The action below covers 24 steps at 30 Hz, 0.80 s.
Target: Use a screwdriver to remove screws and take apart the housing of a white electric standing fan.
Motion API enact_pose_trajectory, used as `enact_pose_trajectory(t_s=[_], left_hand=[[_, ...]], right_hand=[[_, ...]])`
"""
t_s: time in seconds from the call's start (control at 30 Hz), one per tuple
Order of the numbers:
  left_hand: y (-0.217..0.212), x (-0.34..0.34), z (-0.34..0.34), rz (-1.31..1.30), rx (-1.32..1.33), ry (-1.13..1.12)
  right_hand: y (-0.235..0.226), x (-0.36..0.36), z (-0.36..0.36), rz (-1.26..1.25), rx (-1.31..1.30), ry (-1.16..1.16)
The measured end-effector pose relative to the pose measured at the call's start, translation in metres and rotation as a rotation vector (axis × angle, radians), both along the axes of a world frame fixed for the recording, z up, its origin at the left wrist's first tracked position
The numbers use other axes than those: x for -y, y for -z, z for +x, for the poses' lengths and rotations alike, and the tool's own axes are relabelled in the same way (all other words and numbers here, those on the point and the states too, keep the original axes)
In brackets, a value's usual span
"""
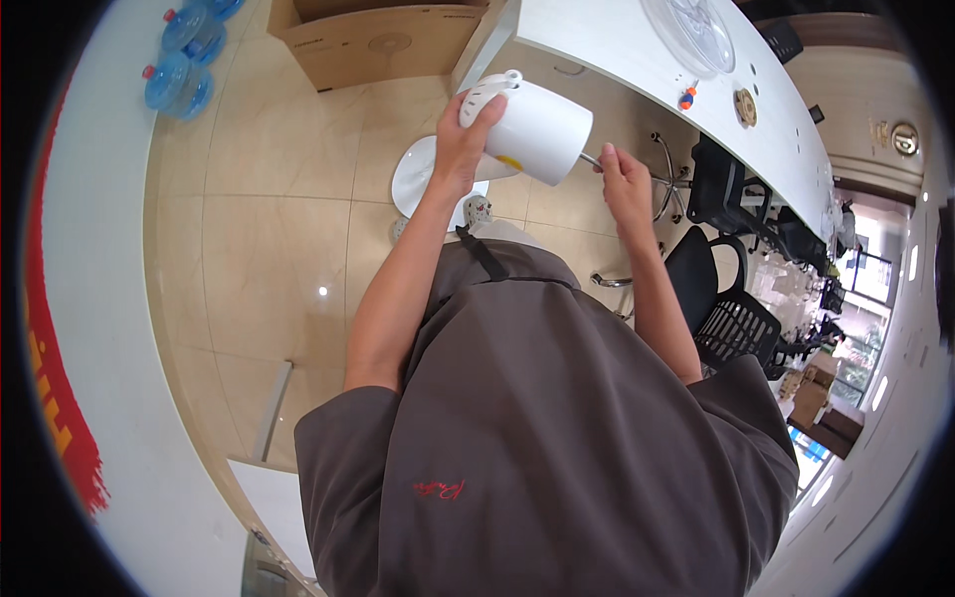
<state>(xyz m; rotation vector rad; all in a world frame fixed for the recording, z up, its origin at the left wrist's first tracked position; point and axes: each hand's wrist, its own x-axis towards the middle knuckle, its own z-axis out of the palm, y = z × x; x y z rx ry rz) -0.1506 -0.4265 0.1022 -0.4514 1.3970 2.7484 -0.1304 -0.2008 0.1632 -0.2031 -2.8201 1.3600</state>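
A white cylindrical fan motor housing (542,129) is tilted on its side in front of me. My left hand (466,139) is closed around its rear end, by a slotted white cap with a small knob. From the housing's right end juts a thin metal shaft (589,159). The fingers of my right hand (624,184) are pinched at the shaft's outer end; its very tip is hidden by them. Below the housing a round white base (410,179) stands on the floor, partly covered by my left forearm. A yellow patch marks the housing's lower side.
On the white table (597,50) lie a clear plastic fan blade (696,35), an orange-and-blue screwdriver (687,98) and a brown round part (745,107). An open cardboard box (378,45) stands ahead. Blue water bottles (179,85) are far left; black chairs (721,298) are right.
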Motion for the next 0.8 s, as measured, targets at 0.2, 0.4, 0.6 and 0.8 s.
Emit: enact_pose_trajectory(t_s=[0.2,0.4,0.6,0.8], left_hand=[[-0.006,-0.006,-0.002,-0.111,0.015,-0.06],[-0.007,-0.007,-0.001,-0.115,0.025,-0.026],[-0.012,0.003,-0.011,-0.095,0.027,0.024],[-0.001,0.017,-0.032,-0.147,-0.014,0.2]], right_hand=[[0.013,0.007,0.003,0.218,-0.215,0.068],[0.021,0.007,0.007,0.238,-0.255,0.117],[0.019,0.018,0.013,0.178,-0.28,0.118],[0.01,0.038,0.039,0.131,-0.193,0.086]])
